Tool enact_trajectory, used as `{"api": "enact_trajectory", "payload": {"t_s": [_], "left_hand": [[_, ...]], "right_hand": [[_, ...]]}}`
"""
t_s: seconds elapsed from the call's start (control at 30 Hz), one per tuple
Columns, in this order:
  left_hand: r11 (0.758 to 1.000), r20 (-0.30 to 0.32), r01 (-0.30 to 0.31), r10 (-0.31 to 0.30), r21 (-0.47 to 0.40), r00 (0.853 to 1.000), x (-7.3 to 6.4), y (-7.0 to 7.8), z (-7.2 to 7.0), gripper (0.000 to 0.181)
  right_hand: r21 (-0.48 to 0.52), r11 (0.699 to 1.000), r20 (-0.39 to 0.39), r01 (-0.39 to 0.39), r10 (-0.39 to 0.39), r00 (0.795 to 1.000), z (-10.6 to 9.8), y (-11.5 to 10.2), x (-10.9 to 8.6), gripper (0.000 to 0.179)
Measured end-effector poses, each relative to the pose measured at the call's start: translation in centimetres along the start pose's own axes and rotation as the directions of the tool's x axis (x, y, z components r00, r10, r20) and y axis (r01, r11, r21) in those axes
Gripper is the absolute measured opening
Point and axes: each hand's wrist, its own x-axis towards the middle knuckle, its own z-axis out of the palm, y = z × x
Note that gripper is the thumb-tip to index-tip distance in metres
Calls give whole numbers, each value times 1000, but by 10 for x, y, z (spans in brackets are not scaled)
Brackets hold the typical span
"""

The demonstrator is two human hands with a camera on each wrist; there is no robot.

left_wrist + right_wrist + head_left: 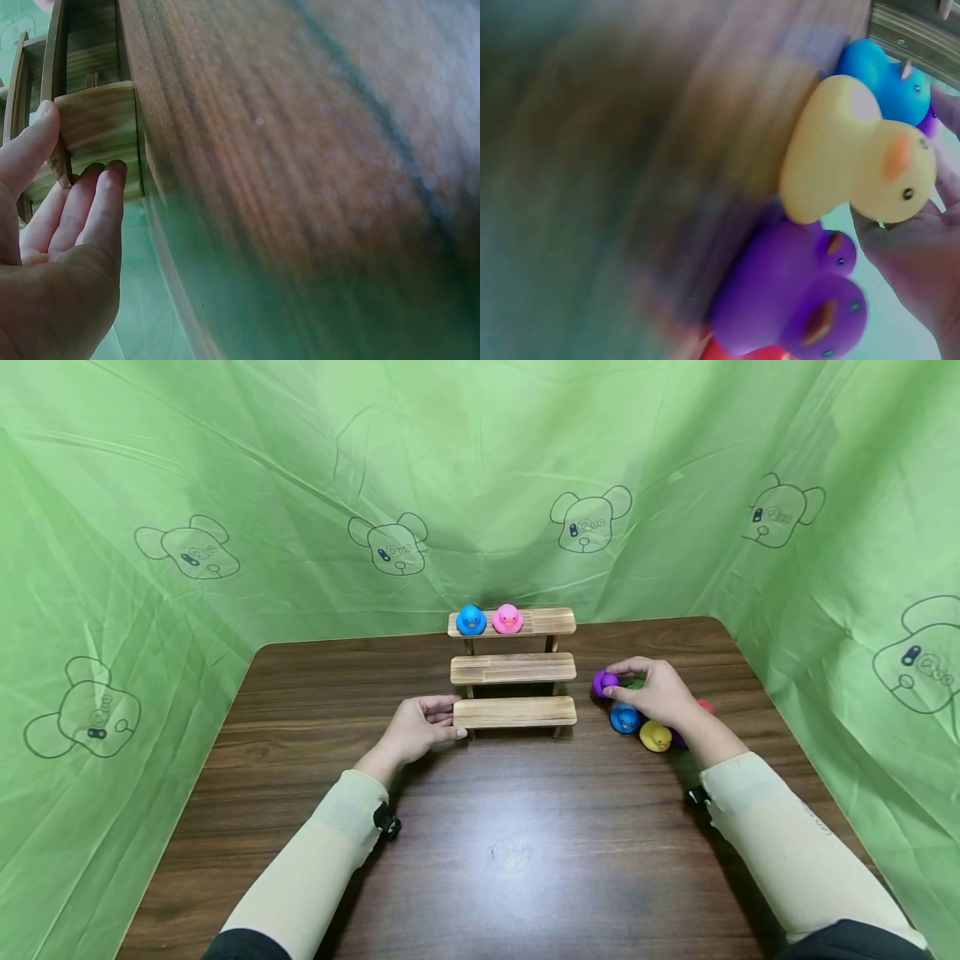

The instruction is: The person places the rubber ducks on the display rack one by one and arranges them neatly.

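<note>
My left hand (414, 728) grips the left end of the lowest plank of a three-step wooden display stand (514, 712). In the left wrist view its thumb lies on one side of the plank and its fingers on the other. On the top step sit a blue duck (471, 620) and a pink duck (507, 619). Right of the stand, my right hand (663, 695) pinches a purple duck (603, 683) between thumb and fingers. Under and beside that hand are another blue duck (625, 718) and a yellow duck (656, 737).
More purple ducks (780, 289) stand by the yellow one, with a red toy (705, 705) partly behind the right wrist. Something green (636, 683) shows beneath the right hand. Green cloth (480, 485) surrounds the dark wooden table (315, 693) at the back and sides.
</note>
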Motion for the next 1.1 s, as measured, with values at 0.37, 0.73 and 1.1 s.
{"api": "enact_trajectory", "payload": {"t_s": [0.37, 0.73, 1.1], "left_hand": [[1000, 9, 13, -13, 6, 1000, -8, 18, 3, 59], [1000, -19, -10, 10, 11, 1000, 0, 0, 0, 59], [1000, -15, 0, 1, 14, 1000, 0, 1, 0, 61]], "right_hand": [[103, 995, -68, 14, -7, 998, -21, -36, 14, 38], [109, 992, -124, 56, -42, 991, -28, -59, 24, 38], [148, 983, -160, 106, -82, 984, -36, -78, 30, 37]]}}
